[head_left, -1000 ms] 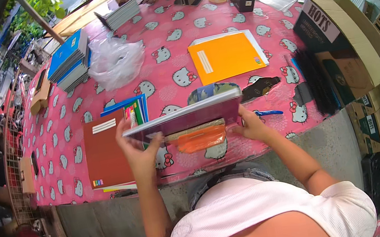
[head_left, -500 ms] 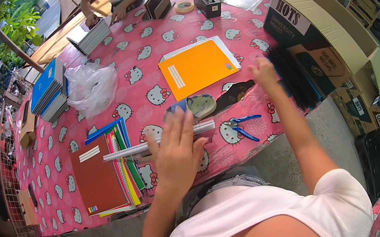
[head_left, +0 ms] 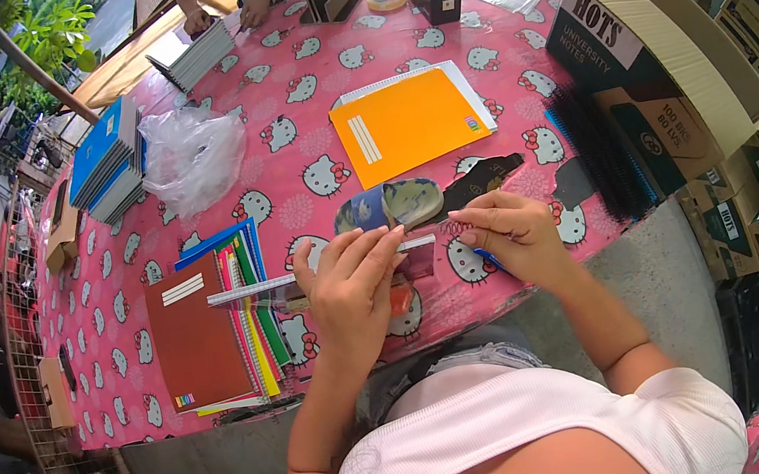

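Observation:
My left hand (head_left: 353, 287) is closed over a notebook (head_left: 257, 288) that stands on edge, its punched edge facing up. At that notebook's right end, my right hand (head_left: 513, 232) pinches a thin dark spiral binding coil (head_left: 452, 227). The two hands' fingertips nearly meet there. Partly hidden beneath my right hand lie blue-handled pliers (head_left: 489, 260). A blue and camouflage slide sandal (head_left: 414, 200) rests just beyond the notebook. To the left, a stack of notebooks with a brown cover (head_left: 194, 336) on top lies near the table's front edge.
An orange notebook (head_left: 411, 125) lies mid-table. Black binding coils (head_left: 600, 152) are heaped by an open carton (head_left: 610, 44) on the right. Blue notebooks (head_left: 103, 154) and a clear plastic bag (head_left: 195, 158) sit at left. Across the table, another person's hands (head_left: 253, 10) work near white notebooks (head_left: 193, 56).
My right hand has come back from beside the coil heap to the notebook's right end, now with a coil in its fingers. My left hand stays on the notebook.

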`<action>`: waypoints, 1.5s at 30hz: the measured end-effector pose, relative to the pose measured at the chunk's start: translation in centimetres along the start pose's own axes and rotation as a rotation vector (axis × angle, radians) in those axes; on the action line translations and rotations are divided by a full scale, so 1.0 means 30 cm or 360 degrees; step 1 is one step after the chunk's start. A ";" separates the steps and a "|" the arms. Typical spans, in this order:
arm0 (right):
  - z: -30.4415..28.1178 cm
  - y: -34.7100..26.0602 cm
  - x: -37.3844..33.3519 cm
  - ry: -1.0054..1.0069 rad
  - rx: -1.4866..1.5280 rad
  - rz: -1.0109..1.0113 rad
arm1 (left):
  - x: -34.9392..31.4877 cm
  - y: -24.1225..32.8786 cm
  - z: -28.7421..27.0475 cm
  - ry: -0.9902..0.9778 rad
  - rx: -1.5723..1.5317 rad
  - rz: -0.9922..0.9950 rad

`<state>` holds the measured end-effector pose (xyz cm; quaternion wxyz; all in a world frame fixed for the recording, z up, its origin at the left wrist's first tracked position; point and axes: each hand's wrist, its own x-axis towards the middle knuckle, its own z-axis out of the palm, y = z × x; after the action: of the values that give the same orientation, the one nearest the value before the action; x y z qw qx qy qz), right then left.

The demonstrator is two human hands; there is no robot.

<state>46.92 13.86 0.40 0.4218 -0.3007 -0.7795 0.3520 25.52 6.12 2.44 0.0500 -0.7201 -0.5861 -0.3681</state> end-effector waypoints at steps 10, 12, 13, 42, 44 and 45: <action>-0.005 -0.040 0.084 -0.0104 -0.0017 -0.0204 | 0.003 0.015 -0.005 0.0030 -0.0153 -0.0121; -0.009 -0.034 0.098 -0.0199 0.0019 -0.0156 | 0.000 0.019 -0.004 0.0038 -0.0166 -0.0128; -0.012 -0.032 0.104 -0.0288 0.0054 -0.0106 | -0.004 0.019 -0.002 0.0053 -0.0166 -0.0153; 0.023 -0.130 0.092 -0.0434 -0.0436 -0.0271 | -0.015 0.011 0.021 0.0094 -0.0038 -0.0178; 0.049 -0.189 0.099 -0.0310 -0.0510 -0.0246 | -0.017 0.010 0.024 0.0175 -0.0084 -0.0153; 0.059 -0.214 0.098 -0.0164 -0.0607 -0.0185 | -0.020 0.008 0.028 0.0192 -0.0064 -0.0165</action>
<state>42.91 11.91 6.16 0.3365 -0.3112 -0.8686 0.1881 26.11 5.98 1.56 0.0517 -0.6662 -0.6110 -0.4246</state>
